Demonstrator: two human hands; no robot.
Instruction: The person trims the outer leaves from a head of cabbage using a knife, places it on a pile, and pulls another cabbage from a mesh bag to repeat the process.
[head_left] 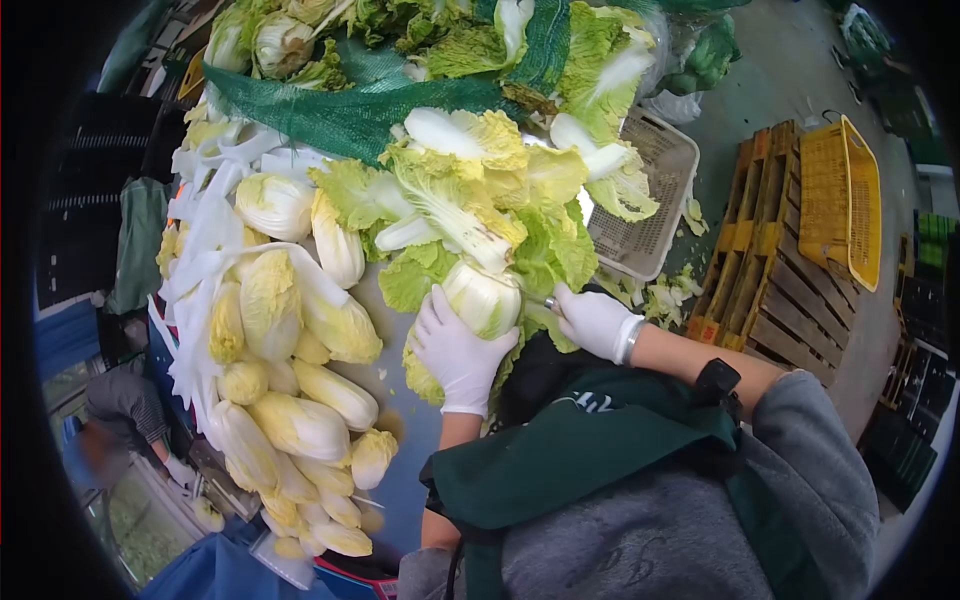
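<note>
My left hand [460,352], in a white glove, is wrapped round the lower side of a pale cabbage head [482,298]. My right hand [592,320], gloved too, is closed on a knife [550,303] whose metal shows at the cabbage's right side; most of the blade is hidden. Loose green and yellow leaves [550,178] lie around and above the cabbage. Left of my hands, trimmed yellow-white cabbages [300,425] are heaped on the table [400,500].
Untrimmed cabbages [285,45] and green netting [300,108] lie at the far end. On the right stand a pale crate [685,165], a wooden pallet [770,235] and a yellow crate [825,195]. Another person [125,405] bends at the lower left.
</note>
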